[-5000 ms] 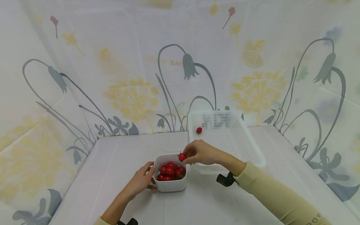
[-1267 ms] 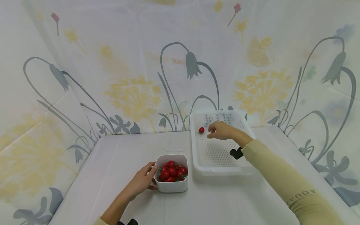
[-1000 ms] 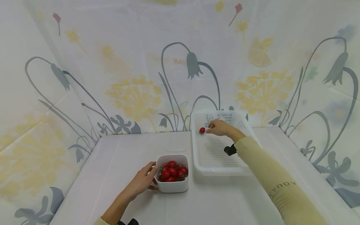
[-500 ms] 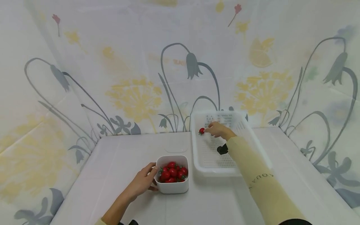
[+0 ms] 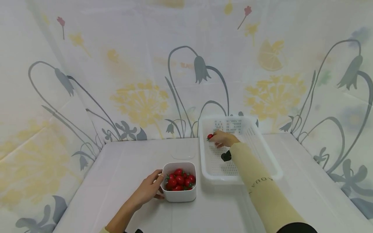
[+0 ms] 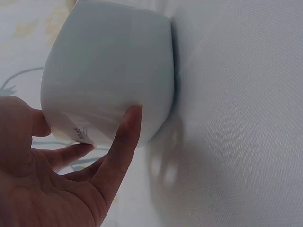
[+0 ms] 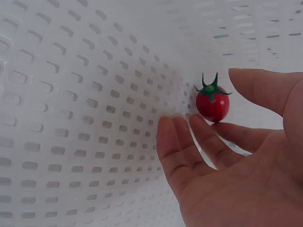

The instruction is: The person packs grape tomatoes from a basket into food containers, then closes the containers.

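Note:
My left hand (image 5: 148, 189) is at the left side of a small white square tub (image 5: 181, 196) filled with red cherry tomatoes (image 5: 180, 180). Its thumb lies at the rim; in the left wrist view its straight, spread fingers (image 6: 124, 142) rest against the outer wall. My right hand (image 5: 223, 139) reaches down inside a white perforated basket (image 5: 204, 165), beside a single cherry tomato (image 7: 212, 105) with a green calyx. In the right wrist view, the thumb stands apart above the tomato, the fingers extend below it, and one finger overlaps its lower edge.
The basket stands to the right of the tub, near the patterned cloth backdrop (image 5: 140, 97). A white cloth (image 5: 125, 158) covers the table. A clear, flat rounded outline (image 5: 183, 152) shows behind the tub.
Five seconds ago the right hand held a cherry tomato over the tub; afterwards it moved into the basket with nothing held and closed in on the remaining tomato. The left hand stayed at the tub.

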A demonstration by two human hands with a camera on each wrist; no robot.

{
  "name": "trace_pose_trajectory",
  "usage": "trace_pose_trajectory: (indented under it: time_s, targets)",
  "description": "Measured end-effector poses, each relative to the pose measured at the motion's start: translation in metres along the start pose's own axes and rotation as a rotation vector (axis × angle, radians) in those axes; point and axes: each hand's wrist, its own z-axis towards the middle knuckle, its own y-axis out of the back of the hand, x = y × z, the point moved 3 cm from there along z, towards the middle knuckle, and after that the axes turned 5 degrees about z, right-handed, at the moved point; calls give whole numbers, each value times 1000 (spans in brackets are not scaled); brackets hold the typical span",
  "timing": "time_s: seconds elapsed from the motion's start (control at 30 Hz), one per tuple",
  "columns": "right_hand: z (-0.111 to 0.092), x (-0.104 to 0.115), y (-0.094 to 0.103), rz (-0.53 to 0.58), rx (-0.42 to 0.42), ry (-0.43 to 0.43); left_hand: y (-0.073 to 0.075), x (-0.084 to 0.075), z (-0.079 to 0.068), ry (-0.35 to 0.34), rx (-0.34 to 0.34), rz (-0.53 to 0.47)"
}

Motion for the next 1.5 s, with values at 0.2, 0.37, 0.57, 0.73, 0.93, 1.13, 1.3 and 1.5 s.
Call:
trace_pose_trajectory:
  time_s: [0.2, 0.37, 0.57, 0.73, 0.93, 1.13, 1.3, 1.5]
  targets:
    - [-3, 2, -2, -14, 0, 12, -2, 0, 0, 1, -5, -5]
    - [-2, 1, -2, -5, 0, 12, -2, 0, 0, 2, -11, -1]
    - [-4, -3, -1, 0, 13, 15, -2, 0, -1, 0, -9, 1]
    - [-6, -5, 0, 3, 24, 15, -2, 1, 0, -2, -7, 0]
    - [-4, -6, 2, 35, 29, -10, -1, 0, 0, -5, -6, -3]
    - [-5, -6, 2, 50, 37, -17, -1, 0, 0, -13, -3, -4]
    - [-8, -3, 0, 53, 54, -16, -1, 0, 0, -12, -1, -2]
    - [-14, 1, 0, 41, 97, 11, -1, -2, 0, -9, -5, 2]
